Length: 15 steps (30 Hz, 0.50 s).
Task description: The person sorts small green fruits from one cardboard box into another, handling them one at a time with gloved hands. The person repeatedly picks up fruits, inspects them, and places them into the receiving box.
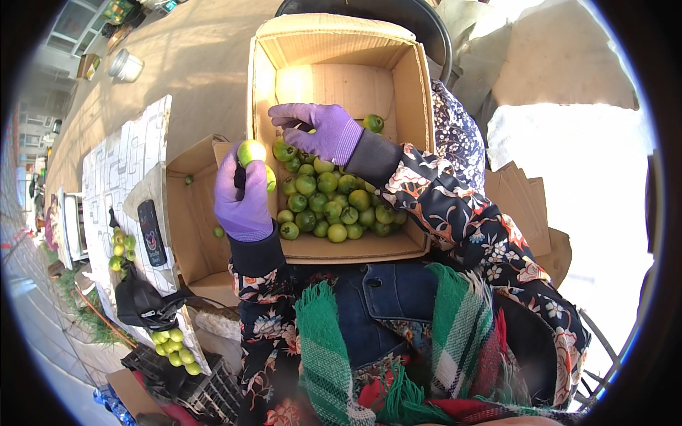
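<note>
Both hands wear purple gloves. My left hand [242,194] is at the left wall of an open cardboard box [341,254], closed around a pale green tomato [251,153]; another green tomato [270,179] shows at its fingers. My right hand [318,128] is over the box, palm down, with its fingers bent and pointing left. A bit of yellow-green shows between its fingers; whether it is gripped cannot be told. Many green tomatoes [326,182] lie heaped in the near half of the box, and one [373,123] rests farther back near the right wall.
On the left, a second cardboard box [197,234] holds a few small green tomatoes. Beside it, a patterned board [122,154] carries a phone [152,232], a black bag [139,301] and tomato groups. A black tub [373,6] is behind; folded cardboard [514,207] lies right.
</note>
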Available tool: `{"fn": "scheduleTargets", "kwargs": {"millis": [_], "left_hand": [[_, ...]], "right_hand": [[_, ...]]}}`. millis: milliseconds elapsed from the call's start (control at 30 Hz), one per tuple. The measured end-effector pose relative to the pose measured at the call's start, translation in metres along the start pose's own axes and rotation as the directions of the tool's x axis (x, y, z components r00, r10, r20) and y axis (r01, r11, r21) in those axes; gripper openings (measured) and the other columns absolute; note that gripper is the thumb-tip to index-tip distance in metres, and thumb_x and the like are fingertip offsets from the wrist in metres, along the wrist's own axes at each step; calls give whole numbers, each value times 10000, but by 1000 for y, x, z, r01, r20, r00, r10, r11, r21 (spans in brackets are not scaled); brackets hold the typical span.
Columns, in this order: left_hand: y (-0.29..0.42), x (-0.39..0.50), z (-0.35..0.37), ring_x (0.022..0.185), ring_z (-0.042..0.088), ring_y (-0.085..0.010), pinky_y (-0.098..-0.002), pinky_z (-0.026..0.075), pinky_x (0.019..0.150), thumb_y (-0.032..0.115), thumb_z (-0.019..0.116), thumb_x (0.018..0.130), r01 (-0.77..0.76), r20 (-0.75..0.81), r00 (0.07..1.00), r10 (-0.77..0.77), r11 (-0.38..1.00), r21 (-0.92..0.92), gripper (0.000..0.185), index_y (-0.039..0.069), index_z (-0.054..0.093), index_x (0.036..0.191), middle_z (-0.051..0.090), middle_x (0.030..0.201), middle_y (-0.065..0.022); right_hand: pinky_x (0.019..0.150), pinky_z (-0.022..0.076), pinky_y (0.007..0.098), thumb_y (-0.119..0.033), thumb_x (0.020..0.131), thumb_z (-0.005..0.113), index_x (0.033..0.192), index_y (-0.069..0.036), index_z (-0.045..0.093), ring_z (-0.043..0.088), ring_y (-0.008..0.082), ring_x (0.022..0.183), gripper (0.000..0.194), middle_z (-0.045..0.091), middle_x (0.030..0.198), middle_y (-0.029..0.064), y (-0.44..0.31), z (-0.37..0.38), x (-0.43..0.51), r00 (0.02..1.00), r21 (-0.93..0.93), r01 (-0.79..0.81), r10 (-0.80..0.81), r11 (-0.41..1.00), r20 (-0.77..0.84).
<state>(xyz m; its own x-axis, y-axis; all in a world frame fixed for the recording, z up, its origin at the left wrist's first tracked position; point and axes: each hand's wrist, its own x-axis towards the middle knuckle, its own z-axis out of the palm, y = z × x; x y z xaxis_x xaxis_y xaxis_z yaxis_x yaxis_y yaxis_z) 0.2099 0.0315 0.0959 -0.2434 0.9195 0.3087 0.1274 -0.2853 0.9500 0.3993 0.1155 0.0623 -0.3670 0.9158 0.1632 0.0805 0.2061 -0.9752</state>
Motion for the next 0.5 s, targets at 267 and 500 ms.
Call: {"fn": "scheduleTargets", "kwargs": {"millis": [267,500], "left_hand": [[1,-2,3,890,686,-126,-314,566,791,136,776,929,-85,122,992,37,905,416,335,-16,722,1223,747,1017,-97],[-6,1,8,856,639,-106,-279,554,794,24,664,983,-103,-17,994,106,983,153,405,-55,594,1375,730,1087,-93]], "right_hand": [[934,581,294,32,945,741,1349,-47,696,707,136,1031,413,755,1160,54,-28,-11,-12,922,332,217,-304,918,238],[816,596,265,-64,978,721,1280,-52,726,735,142,894,302,773,1019,110,-6,-11,9,970,266,-222,241,938,-41]]}}
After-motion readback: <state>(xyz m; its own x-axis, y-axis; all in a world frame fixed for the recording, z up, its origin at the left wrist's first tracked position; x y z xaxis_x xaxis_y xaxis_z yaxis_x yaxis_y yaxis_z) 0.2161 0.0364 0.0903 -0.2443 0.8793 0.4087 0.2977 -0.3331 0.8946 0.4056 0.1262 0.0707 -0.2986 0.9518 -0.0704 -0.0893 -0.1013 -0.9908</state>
